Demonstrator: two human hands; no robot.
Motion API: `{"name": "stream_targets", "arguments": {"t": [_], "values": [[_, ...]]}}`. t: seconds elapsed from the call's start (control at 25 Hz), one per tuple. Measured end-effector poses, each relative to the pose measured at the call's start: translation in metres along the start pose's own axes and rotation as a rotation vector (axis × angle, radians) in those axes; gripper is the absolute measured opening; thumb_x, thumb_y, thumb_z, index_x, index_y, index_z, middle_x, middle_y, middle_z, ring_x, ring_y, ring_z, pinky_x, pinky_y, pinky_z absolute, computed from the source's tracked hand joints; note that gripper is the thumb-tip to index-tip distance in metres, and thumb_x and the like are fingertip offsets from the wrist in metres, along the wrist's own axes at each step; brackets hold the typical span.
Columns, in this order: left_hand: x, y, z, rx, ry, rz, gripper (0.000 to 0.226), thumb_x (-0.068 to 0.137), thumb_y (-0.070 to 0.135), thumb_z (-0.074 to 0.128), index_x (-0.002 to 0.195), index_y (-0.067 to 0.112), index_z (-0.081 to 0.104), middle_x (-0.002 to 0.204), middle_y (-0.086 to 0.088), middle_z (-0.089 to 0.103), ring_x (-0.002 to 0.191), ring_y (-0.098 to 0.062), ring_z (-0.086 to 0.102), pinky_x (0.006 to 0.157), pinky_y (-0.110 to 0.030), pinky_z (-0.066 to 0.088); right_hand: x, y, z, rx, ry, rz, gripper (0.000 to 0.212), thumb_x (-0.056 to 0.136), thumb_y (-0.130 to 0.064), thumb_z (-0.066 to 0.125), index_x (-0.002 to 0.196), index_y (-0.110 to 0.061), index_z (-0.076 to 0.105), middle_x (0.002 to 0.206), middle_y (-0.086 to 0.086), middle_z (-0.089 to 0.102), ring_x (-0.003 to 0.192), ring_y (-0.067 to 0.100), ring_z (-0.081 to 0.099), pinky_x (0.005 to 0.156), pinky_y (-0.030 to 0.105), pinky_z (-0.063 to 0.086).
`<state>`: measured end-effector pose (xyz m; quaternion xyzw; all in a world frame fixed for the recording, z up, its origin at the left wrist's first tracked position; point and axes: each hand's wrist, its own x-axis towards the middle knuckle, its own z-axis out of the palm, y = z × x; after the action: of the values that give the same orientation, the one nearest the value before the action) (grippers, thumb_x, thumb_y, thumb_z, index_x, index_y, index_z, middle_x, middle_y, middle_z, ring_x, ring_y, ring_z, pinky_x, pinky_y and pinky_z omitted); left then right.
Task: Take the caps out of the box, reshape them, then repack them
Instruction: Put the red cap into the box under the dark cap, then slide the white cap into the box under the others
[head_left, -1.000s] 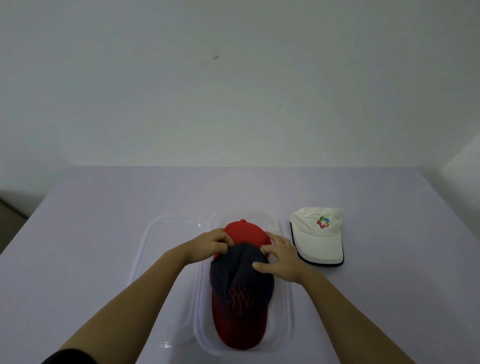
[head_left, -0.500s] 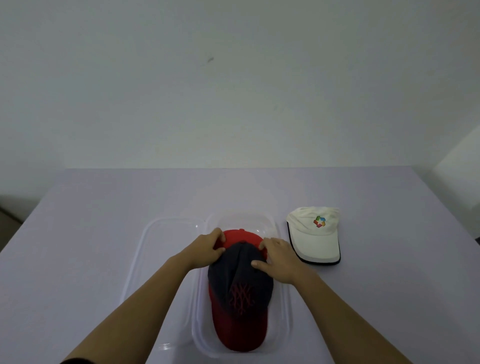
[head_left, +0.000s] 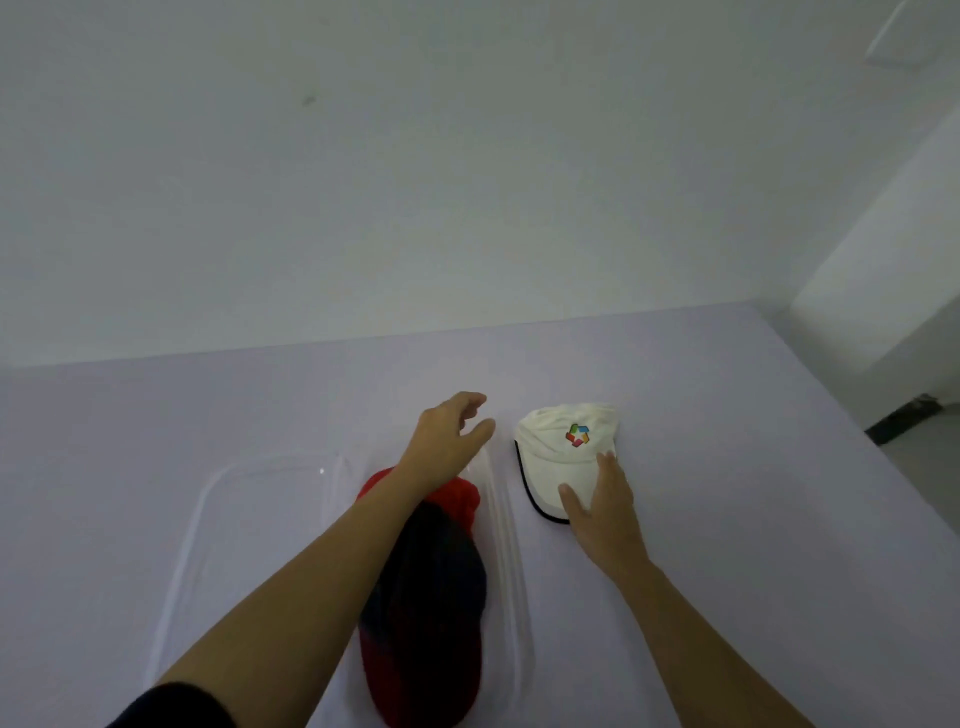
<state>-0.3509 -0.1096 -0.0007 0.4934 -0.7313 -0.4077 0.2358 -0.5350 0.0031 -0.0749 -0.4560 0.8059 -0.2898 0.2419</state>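
Head view: a wide look down at a pale lilac tabletop (head_left: 727, 519) against a plain white wall (head_left: 415, 182), with both forearms reaching in from the near edge.
Left hand: the left hand (head_left: 447, 441) is stretched past the far end of the box, fingers loosely spread and curled, hanging in the air just left of the white cap; its grip is apart and closed on nothing.
Right hand: the right hand (head_left: 602, 509) lies palm down on the near right part of the white cap's brim, thumb and fingers spread flat over the fabric; the grip is parted, pressing on the brim and not clamped round it.
White cap: the white cap (head_left: 563, 452) sits on the tabletop to the right of the box, outside it, crown toward the wall and dark-edged brim toward the person; a small multicoloured logo (head_left: 577, 435) shows on its front.
Cap relative to grips: it lies between the two hands, touched by the right at the brim, a small gap away from the left fingertips.
Box: the clear plastic box (head_left: 511, 561) stands lengthwise in front of the person.
Caps in box: a red cap (head_left: 460, 499) lies at the far end and a dark navy cap (head_left: 436, 577) with a red brim overlaps it nearer the person; the left forearm crosses above them.
Lid: a clear lid (head_left: 249, 514) lies flat just left of the box.
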Motion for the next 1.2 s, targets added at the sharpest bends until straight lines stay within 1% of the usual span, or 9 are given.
{"name": "stream_targets", "arguments": {"t": [0.24, 0.32, 0.4, 0.48, 0.6, 0.8, 0.92, 1.0, 1.2], "values": [[0.056, 0.011, 0.073, 0.122, -0.31, -0.114, 0.082, 0.087, 0.036, 0.063, 0.148, 0.01, 0.016, 0.155, -0.008, 0.025, 0.142, -0.023, 0.026, 0.114, -0.034, 0.022, 0.017, 0.043, -0.009, -0.092, -0.138, 0.045, 0.101, 0.079, -0.047, 0.067, 0.147, -0.002, 0.008, 0.155, 0.016, 0.015, 0.143, 0.031, 0.018, 0.115, 0.041, 0.024], [0.067, 0.006, 0.089, 0.106, -0.345, -0.176, 0.088, 0.082, 0.034, 0.069, 0.149, 0.009, 0.016, 0.151, -0.012, 0.029, 0.138, -0.027, 0.031, 0.112, -0.035, 0.025, 0.017, 0.054, -0.004, -0.102, -0.192, 0.017, 0.106, 0.077, -0.052, 0.065, 0.148, -0.002, 0.004, 0.156, 0.016, 0.011, 0.144, 0.031, 0.016, 0.116, 0.041, 0.023], [0.076, -0.001, 0.1, 0.199, -0.349, -0.167, 0.075, 0.081, 0.033, 0.069, 0.143, 0.013, 0.032, 0.136, -0.016, 0.042, 0.127, -0.029, 0.042, 0.105, -0.034, 0.033, 0.016, 0.06, 0.001, -0.117, -0.208, 0.003, 0.106, 0.079, -0.057, 0.06, 0.147, -0.002, -0.001, 0.157, 0.018, 0.004, 0.146, 0.031, 0.009, 0.118, 0.04, 0.018], [0.081, -0.004, 0.106, 0.292, -0.373, -0.117, 0.047, 0.084, 0.037, 0.066, 0.122, 0.012, 0.055, 0.108, -0.01, 0.054, 0.111, -0.028, 0.05, 0.089, -0.03, 0.037, 0.016, 0.065, 0.005, -0.099, -0.185, -0.006, 0.118, 0.07, -0.083, 0.035, 0.147, 0.0, 0.0, 0.157, 0.02, 0.002, 0.146, 0.032, 0.008, 0.117, 0.039, 0.016], [0.081, -0.004, 0.107, 0.167, -0.394, -0.086, 0.035, 0.085, 0.037, 0.065, 0.092, 0.003, 0.065, 0.078, 0.0, 0.05, 0.089, -0.019, 0.049, 0.066, -0.024, 0.033, 0.014, 0.077, 0.011, -0.072, -0.137, -0.016, 0.13, 0.057, -0.094, 0.01, 0.147, -0.001, 0.001, 0.157, 0.019, 0.004, 0.145, 0.032, 0.01, 0.116, 0.038, 0.018], [0.076, 0.008, 0.099, -0.001, -0.497, -0.01, 0.033, 0.087, 0.04, 0.061, 0.096, 0.008, 0.062, 0.096, -0.008, 0.066, 0.087, -0.018, 0.058, 0.071, -0.024, 0.039, 0.008, 0.075, -0.003, -0.004, -0.111, -0.039, 0.114, 0.07, -0.084, 0.034, 0.147, -0.004, 0.006, 0.155, 0.018, 0.013, 0.143, 0.031, 0.018, 0.115, 0.039, 0.025], [0.079, 0.024, 0.084, -0.045, -0.437, 0.027, 0.027, 0.085, 0.038, 0.065, 0.094, 0.013, 0.058, 0.088, 0.0, 0.062, 0.078, -0.012, 0.054, 0.066, -0.023, 0.039, 0.008, 0.059, -0.018, 0.021, -0.043, -0.073, 0.098, 0.079, -0.048, 0.066, 0.148, -0.007, 0.01, 0.156, 0.012, 0.015, 0.143, 0.026, 0.019, 0.114, 0.036, 0.024], [0.08, 0.035, 0.066, -0.074, -0.37, 0.049, 0.026, 0.084, 0.035, 0.067, 0.1, 0.015, 0.062, 0.092, 0.001, 0.064, 0.081, -0.012, 0.056, 0.068, -0.023, 0.041, 0.012, 0.044, -0.024, 0.052, 0.035, -0.128, 0.095, 0.078, -0.036, 0.072, 0.148, -0.009, 0.013, 0.155, 0.011, 0.018, 0.143, 0.024, 0.02, 0.114, 0.037, 0.026], [0.075, 0.044, -0.018, -0.197, -0.21, 0.059, 0.021, 0.08, 0.036, 0.07, 0.093, 0.018, 0.07, 0.08, -0.002, 0.064, 0.072, -0.015, 0.054, 0.067, -0.031, 0.041, 0.006, -0.017, -0.027, 0.265, 0.122, -0.054, 0.089, 0.075, -0.039, 0.073, 0.143, -0.009, 0.025, 0.146, 0.008, 0.033, 0.135, 0.019, 0.032, 0.111, 0.033, 0.03]]}}
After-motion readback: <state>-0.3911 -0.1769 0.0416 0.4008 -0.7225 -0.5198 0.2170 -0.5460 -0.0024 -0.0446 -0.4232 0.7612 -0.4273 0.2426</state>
